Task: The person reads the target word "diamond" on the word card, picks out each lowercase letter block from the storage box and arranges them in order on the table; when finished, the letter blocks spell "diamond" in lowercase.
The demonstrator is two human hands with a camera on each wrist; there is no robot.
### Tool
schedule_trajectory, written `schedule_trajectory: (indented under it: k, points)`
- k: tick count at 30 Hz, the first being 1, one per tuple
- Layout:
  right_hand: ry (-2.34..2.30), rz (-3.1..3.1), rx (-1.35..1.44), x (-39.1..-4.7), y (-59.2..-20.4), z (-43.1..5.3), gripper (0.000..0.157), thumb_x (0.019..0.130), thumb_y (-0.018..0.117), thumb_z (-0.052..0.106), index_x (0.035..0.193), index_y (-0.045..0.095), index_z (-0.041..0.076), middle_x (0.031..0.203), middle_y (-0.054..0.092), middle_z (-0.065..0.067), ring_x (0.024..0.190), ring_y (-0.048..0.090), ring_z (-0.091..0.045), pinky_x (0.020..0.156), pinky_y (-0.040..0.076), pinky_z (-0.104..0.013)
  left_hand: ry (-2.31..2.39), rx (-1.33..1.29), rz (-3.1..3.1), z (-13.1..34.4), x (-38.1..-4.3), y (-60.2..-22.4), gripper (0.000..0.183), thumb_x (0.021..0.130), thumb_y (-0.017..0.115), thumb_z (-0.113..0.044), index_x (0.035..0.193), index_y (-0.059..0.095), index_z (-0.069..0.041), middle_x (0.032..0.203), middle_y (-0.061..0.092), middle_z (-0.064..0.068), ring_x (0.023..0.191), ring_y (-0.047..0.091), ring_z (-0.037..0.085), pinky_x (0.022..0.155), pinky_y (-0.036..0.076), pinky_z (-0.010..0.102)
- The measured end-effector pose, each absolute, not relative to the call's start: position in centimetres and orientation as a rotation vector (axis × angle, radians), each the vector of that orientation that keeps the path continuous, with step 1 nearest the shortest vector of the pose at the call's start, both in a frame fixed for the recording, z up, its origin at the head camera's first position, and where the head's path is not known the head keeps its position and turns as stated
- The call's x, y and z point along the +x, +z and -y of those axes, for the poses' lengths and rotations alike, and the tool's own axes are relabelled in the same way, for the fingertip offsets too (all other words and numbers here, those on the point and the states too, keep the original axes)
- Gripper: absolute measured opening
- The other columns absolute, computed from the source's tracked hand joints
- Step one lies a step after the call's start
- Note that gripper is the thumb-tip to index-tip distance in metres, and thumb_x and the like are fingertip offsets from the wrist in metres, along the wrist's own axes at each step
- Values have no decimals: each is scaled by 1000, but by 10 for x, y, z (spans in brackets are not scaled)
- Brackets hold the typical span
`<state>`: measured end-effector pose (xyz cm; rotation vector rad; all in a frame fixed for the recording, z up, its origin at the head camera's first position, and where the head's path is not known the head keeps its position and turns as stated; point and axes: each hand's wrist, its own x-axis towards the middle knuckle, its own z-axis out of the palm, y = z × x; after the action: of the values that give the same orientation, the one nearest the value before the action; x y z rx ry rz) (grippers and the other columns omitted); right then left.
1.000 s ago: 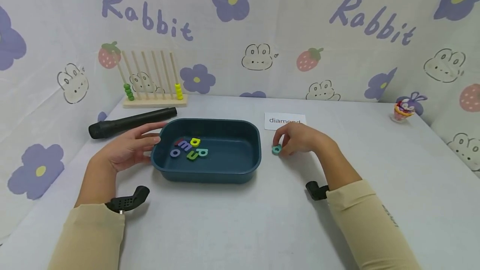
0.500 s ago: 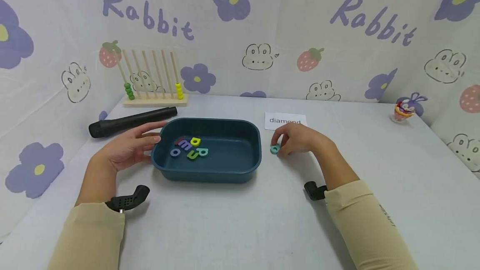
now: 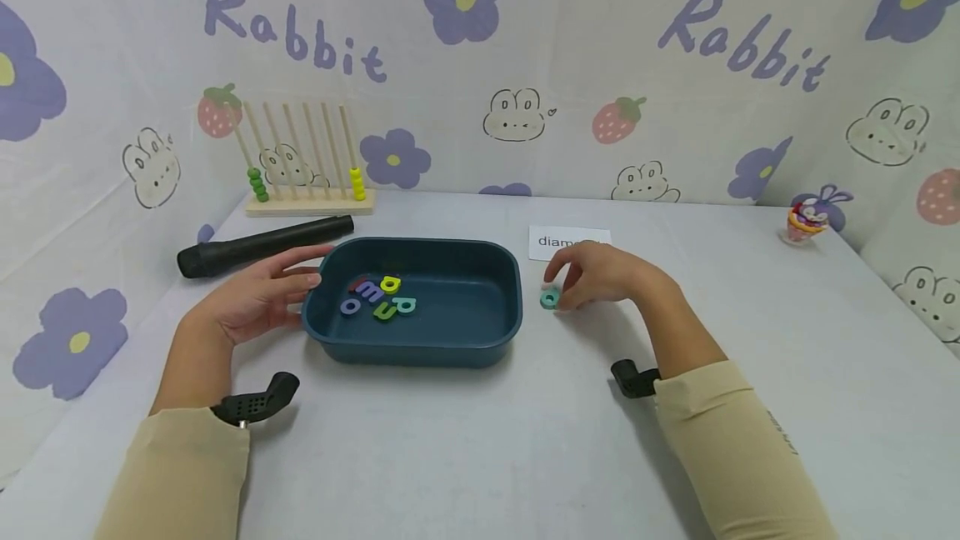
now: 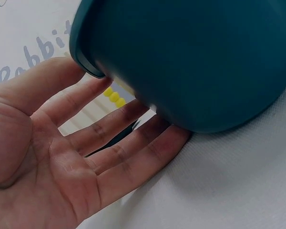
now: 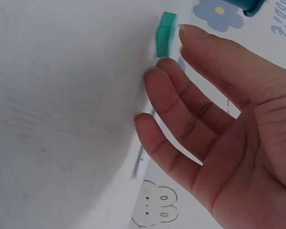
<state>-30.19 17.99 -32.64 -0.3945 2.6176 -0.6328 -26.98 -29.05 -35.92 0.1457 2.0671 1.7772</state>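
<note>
As your head view shows, your left hand spreads against the nine o'clock end of a dark blue tray, probably to steady it. At the tray's three o'clock, a teal letter lies beside your right hand; a word card at the letter's one o'clock faces you, likely for reading. In the left wrist view, your fingers look nearly straight, not clasping. In the right wrist view, thumb and fingers are parted, pinching nothing; the letter sits by your fingertips at eleven o'clock, contact uncertain.
</note>
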Motion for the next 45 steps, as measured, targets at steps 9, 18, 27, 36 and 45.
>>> schedule_trajectory:
  k: [9,18,27,36,45]
  points:
    - [-714,-2569,-471,-298,-309,-184,42,90,76,23,130,67,14,111,69,-8,96,67,-27,90,52,-43,1776,155,-2063,288,-270,-358,62,105,62,-27,161,35,-26,136,62,-11,123,61,17,98,55,42]
    - [-902,-2551,-593,-298,-288,-175,38,92,77,27,128,67,19,111,70,-8,101,69,-35,94,54,-46,1783,157,-2051,288,-270,-358,61,105,61,-27,161,36,-26,140,60,-7,123,61,18,97,55,41]
    - [-956,-2535,-691,-303,-273,-152,30,93,76,25,121,71,17,105,73,-8,93,68,-27,87,57,-41,1798,145,-2049,288,-268,-359,61,105,62,-28,160,37,-26,141,60,-5,122,62,19,96,56,40]
    - [-963,-2482,-740,-310,-261,-129,31,94,75,24,123,70,14,108,75,-12,93,69,-28,91,57,-44,1816,132,-2032,290,-268,-361,62,105,62,-27,160,36,-26,141,60,-5,119,64,18,95,56,39]
    - [-952,-2476,-770,-317,-250,-104,27,93,75,24,119,72,17,105,76,-13,92,70,-34,88,58,-41,1819,140,-2026,289,-272,-362,61,105,62,-26,160,37,-26,141,60,-5,122,63,18,96,56,41]
